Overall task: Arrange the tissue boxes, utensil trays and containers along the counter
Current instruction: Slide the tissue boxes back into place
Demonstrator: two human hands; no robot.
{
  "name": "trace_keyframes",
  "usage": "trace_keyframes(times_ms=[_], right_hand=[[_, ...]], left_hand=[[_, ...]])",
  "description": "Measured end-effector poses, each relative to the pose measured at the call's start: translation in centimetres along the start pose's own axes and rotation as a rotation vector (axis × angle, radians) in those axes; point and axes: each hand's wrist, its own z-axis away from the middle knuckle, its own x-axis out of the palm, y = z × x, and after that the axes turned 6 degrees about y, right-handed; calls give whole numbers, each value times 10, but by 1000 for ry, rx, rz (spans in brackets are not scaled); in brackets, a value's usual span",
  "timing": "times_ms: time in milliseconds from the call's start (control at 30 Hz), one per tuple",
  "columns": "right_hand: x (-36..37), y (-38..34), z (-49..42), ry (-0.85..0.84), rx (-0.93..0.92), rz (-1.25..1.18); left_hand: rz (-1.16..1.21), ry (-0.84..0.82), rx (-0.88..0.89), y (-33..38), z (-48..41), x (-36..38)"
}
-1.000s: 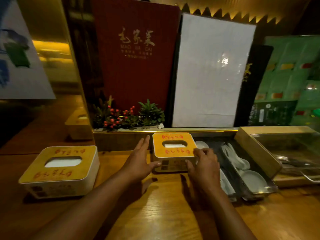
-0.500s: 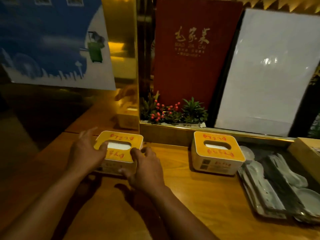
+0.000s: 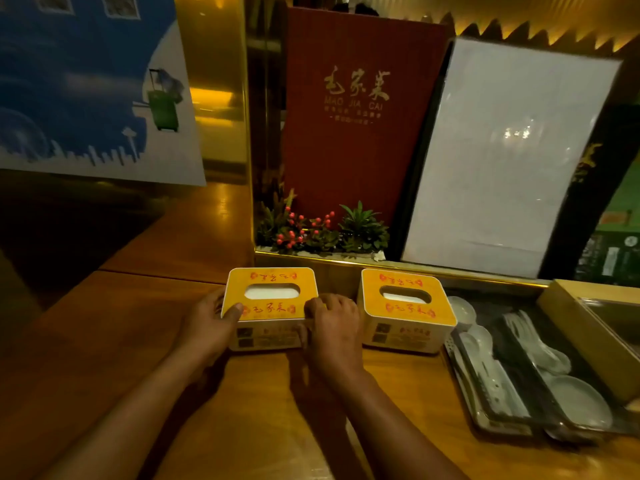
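Head cam view, looking down at the wooden counter (image 3: 104, 341), pretty dim and warm lighting. Going left to right: off on the far left there's a blue and white poster (image 3: 86, 88) leaning at the back, nothing to do with me.

Then my left hand (image 3: 204, 327), clamped on the left end of the first tissue box (image 3: 270, 308). Thumb is hooked up over the near-left corner of the yellow lid, and the rest of my fingers are wrapped around the side where I can't really see them. So the box sits directly to the right of that palm, pressed against it.

My right hand (image 3: 334, 329) is on the other end of the same box, knuckles curled over the near-right corner of the lid, fingers down the front edge. Basically the box is squeezed between both hands, bottom looks flat on the counter, white tissue showing through the oval slot.

Just beside my right hand is the second tissue box (image 3: 407, 310), same yellow top with red lettering. Nobody's touching it. Narrow gap between the two boxes, and my right knuckles are pretty much in that gap. Both boxes sit close to the gold ledge with the little fake plant and red berries (image 3: 322, 230) behind them, plus a red menu board (image 3: 356, 109) and a white sheet (image 3: 502, 157).

Further right, the utensil tray (image 3: 485, 414) with white spoons (image 3: 533, 344) and a small dish, sitting right next to the second box. At the far right edge there's a wooden container (image 3: 575, 327) with a clear lid, partly cut off.
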Motion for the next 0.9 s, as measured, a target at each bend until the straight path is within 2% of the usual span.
trace_keyframes(times_ms=[167, 300, 900], right_hand=[[-12, 29, 10, 95, 80, 64], [-19, 46, 13, 100, 101, 114], [-18, 52, 7, 111, 301, -17]], left_hand=[[24, -70, 51, 12, 2, 38], [4, -119, 66, 21, 3, 57], [-60, -178, 64, 25, -9, 73]])
